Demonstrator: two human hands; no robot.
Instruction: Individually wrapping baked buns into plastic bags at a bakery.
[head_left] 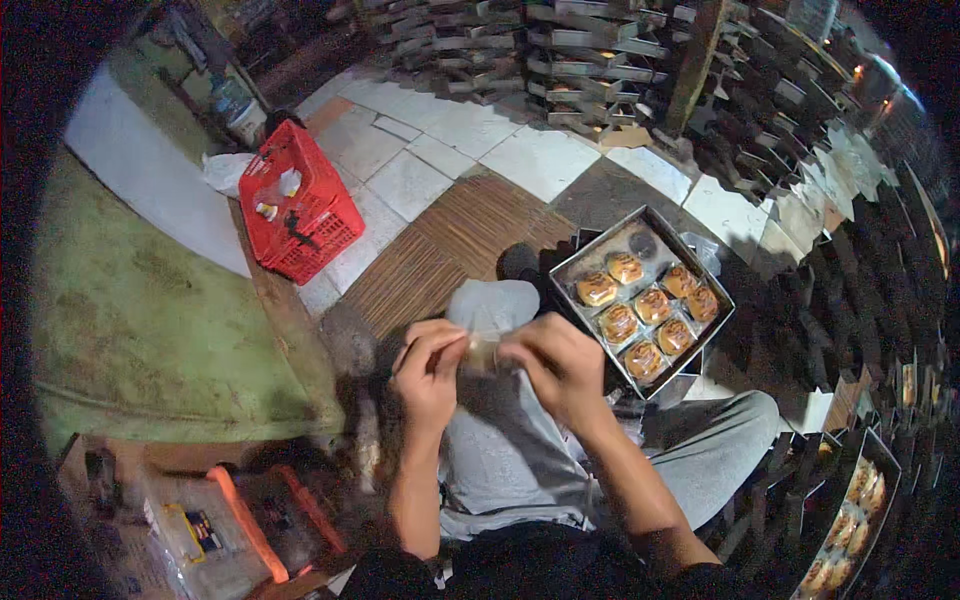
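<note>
Left hand [426,375] and right hand [562,368] sit at frame centre, fingertips pinched on opposite sides of a small translucent piece [482,355]; too blurred to identify. Metal tray [602,258] of wrapped buns [653,306] is right of centre; red crate [326,247] upper left.

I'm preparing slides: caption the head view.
Left hand and right hand hold a blurred item beside a tray of golden buns.
</note>
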